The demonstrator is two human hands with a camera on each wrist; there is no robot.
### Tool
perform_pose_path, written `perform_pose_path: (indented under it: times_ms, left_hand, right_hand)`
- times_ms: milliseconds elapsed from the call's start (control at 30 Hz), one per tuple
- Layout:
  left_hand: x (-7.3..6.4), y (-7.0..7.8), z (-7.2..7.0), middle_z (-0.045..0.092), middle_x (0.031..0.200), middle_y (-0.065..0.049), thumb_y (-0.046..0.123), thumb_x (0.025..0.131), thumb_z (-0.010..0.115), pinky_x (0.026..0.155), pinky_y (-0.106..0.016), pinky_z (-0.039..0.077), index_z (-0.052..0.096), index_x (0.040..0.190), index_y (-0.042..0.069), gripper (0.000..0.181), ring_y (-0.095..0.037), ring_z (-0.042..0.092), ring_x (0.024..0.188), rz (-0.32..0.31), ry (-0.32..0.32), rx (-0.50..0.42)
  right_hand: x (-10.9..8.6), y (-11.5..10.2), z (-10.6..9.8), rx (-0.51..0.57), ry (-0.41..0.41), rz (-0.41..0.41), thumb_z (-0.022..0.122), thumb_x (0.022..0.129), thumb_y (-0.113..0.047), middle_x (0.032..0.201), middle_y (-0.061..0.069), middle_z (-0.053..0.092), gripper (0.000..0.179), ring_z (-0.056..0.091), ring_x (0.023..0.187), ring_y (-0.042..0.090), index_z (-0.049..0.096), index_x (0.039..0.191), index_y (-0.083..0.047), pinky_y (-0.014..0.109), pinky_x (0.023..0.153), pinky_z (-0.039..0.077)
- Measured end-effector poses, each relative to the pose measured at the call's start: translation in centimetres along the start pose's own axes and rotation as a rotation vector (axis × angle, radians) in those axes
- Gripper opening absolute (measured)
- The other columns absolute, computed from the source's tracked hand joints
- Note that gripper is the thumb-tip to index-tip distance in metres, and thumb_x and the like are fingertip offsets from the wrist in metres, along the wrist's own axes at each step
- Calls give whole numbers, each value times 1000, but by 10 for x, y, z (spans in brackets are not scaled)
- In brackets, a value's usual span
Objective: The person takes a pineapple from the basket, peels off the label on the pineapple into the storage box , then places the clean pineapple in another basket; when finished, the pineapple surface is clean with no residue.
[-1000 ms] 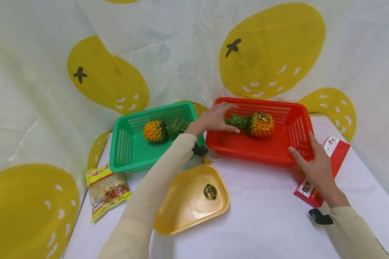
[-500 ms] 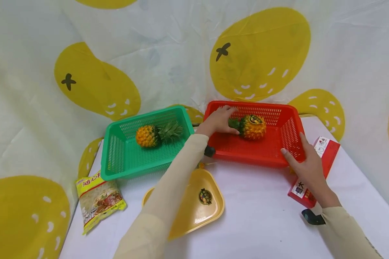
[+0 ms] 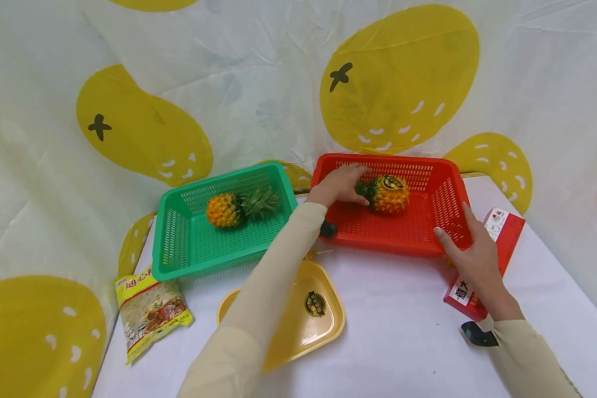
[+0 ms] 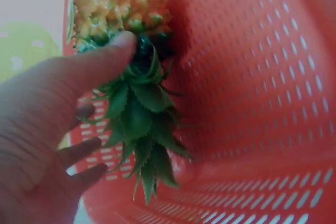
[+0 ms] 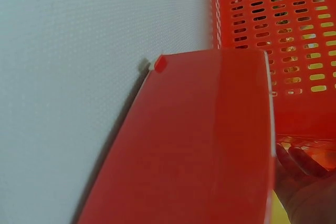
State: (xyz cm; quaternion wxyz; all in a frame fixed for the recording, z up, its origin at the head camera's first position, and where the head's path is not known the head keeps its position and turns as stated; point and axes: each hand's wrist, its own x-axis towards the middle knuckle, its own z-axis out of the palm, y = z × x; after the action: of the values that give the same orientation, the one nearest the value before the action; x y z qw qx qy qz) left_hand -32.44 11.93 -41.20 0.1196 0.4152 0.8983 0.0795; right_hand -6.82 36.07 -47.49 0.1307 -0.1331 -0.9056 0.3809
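Note:
An orange pineapple (image 3: 392, 198) with a green crown lies in the red plastic basket (image 3: 385, 243). My left hand (image 3: 342, 185) reaches in from the left, curved round the crown. In the left wrist view my thumb lies over the neck under the orange fruit, and the other fingers show behind the leaves (image 4: 139, 119). My right hand (image 3: 477, 257) holds the basket's front right corner, thumb at the front and fingers along the right side. A second pineapple (image 3: 225, 210) lies in the green basket (image 3: 206, 271).
A yellow tray (image 3: 325, 331) sits in front, partly hidden by my left sleeve. A small lollipop (image 3: 310, 255) lies behind it. At the left rests a yellow food packet (image 3: 151, 312); a red box (image 3: 508, 237) lies beside my right hand. A fruit-print cloth hangs behind.
My left hand has moved slightly in over the crown, with its fingers closer round it. The head view has shifted, so everything appears further left. The right hand stays at the basket corner.

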Motion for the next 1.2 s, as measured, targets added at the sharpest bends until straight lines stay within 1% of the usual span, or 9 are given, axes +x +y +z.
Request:
perform_pose_path:
  times_ms: [100, 200, 400, 500, 633, 800, 967, 1100, 1200]
  left_hand:
    - [0, -3, 2, 38, 166, -3, 48, 92, 82, 123, -33, 25, 37, 164, 18, 90, -22, 33, 152, 14, -22, -13]
    - [0, -4, 6, 37, 166, -1, 45, 92, 83, 122, -32, 25, 35, 165, 19, 91, -21, 32, 152, 9, -41, -25]
    - [-2, -3, 11, 28, 171, -2, 38, 93, 83, 124, -37, 24, 26, 168, 26, 95, -23, 20, 157, -51, -115, -100]
    - [-2, -2, 12, 27, 170, -3, 35, 94, 83, 123, -42, 26, 26, 168, 28, 94, -27, 17, 158, -72, -106, -82]
    - [-3, -2, 13, 32, 168, -4, 32, 94, 84, 122, -42, 30, 29, 165, 26, 90, -30, 21, 156, -76, -96, -79]
    - [-5, -1, 14, 27, 171, -2, 32, 92, 85, 123, -35, 26, 19, 168, 22, 101, -23, 24, 155, -108, -141, -153]
    - [-5, 0, 15, 17, 175, -1, 33, 93, 84, 124, -30, 20, 11, 171, 20, 108, -18, 19, 158, -132, -167, -151]
    - [-3, 0, 16, 20, 175, -2, 36, 91, 85, 124, -29, 15, 15, 171, 16, 109, -18, 17, 159, -134, -159, -144]
    - [1, -1, 18, 24, 173, -4, 39, 92, 84, 125, -30, 16, 19, 170, 13, 105, -19, 20, 158, -130, -150, -135]
  right_hand:
    - [-1, 1, 2, -2, 8, -8, 68, 101, -48, 172, 18, 22, 93, 26, 151, 50, 5, 169, -40, 79, 92, 44]
    - [-1, 2, 2, -4, 9, -12, 68, 101, -48, 172, 18, 23, 93, 26, 151, 50, 5, 169, -40, 79, 92, 45]
    - [-2, 4, 0, -8, 21, -33, 68, 101, -45, 171, 19, 26, 93, 28, 150, 50, 6, 169, -38, 79, 90, 45]
    - [-1, 5, 0, -4, 27, -36, 68, 101, -45, 171, 17, 25, 92, 28, 150, 50, 6, 169, -39, 79, 90, 45]
    - [0, 6, 3, 5, 21, -21, 67, 101, -47, 172, 17, 24, 92, 27, 150, 50, 5, 169, -40, 79, 91, 45]
    - [1, 6, 5, 18, 26, -17, 67, 101, -47, 172, 16, 24, 92, 29, 149, 50, 6, 169, -41, 77, 90, 47]
    - [0, 6, 4, 13, 26, -10, 67, 101, -48, 172, 16, 24, 91, 30, 148, 50, 5, 168, -41, 77, 89, 47]
    - [1, 5, 5, 20, 22, -11, 68, 101, -47, 172, 15, 24, 92, 29, 150, 49, 5, 168, -42, 77, 90, 47]
    - [-1, 6, 6, 30, 31, -11, 68, 100, -47, 172, 14, 24, 92, 28, 150, 47, 6, 168, -43, 77, 91, 46]
